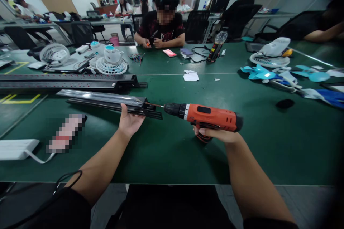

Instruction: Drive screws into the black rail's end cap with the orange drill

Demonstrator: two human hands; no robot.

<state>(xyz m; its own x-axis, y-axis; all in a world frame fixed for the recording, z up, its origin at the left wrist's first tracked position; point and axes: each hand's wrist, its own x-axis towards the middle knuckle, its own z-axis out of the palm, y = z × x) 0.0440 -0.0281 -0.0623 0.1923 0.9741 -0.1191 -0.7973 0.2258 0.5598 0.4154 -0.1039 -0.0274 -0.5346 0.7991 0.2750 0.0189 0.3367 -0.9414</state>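
My left hand (131, 122) is closed around the near end of a long black and silver housing (107, 101), its thumb up against the side. In my right hand (215, 134) is an orange and black cordless drill (212, 116), gripped by its handle and pointing left. A long thin bit (154, 105) runs from the drill's chuck to the end of the housing. Whether its tip sits in a screw cannot be seen. Part of the right fingers is hidden behind the drill.
More long black housings (67, 84) lie behind on the left. A phone (66, 134) and a white cabled box (17, 149) are at near left. White fans (111, 61), a bottle (216, 46) and blue fan blades (258, 72) stand farther back. A person (163, 25) sits opposite.
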